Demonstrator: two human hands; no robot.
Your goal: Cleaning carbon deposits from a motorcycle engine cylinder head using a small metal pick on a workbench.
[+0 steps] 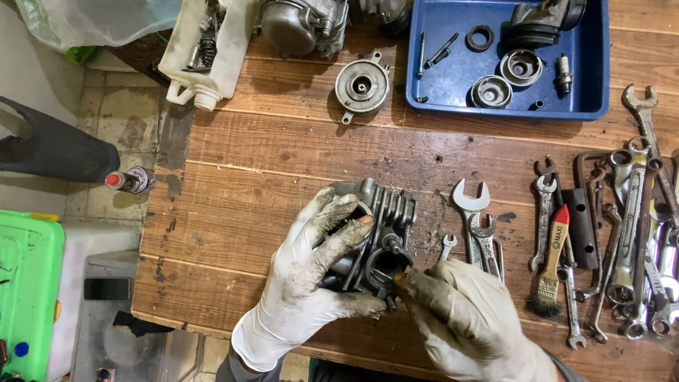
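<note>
So the finned cylinder head (375, 237) sits near the front edge of the wooden bench (247, 184), tipped up on its side so the open port faces the person, which looks like why it's being cradled rather than left flat. The left hand (311, 276), in a grimy white glove, is wrapped around the head's left side, fingers curled over the top fins and thumb underneath, a firm closed hold that keeps it from rolling. The right hand (467, 318), also gloved, comes in from the head's lower right with its fingertips pinched together right at the port opening; it seems to be nipping something small there, but I can't tell what, it's hidden by the fingers. Just right of the head lie a few open-end spanners (472, 212), and further right a paintbrush (550, 272) with a red-tipped handle among a pile of wrenches (636, 233), all within easy reach. Behind the head, well apart, there's a round cover plate (361, 86) and a blue tray (594, 64) with small parts.
</note>
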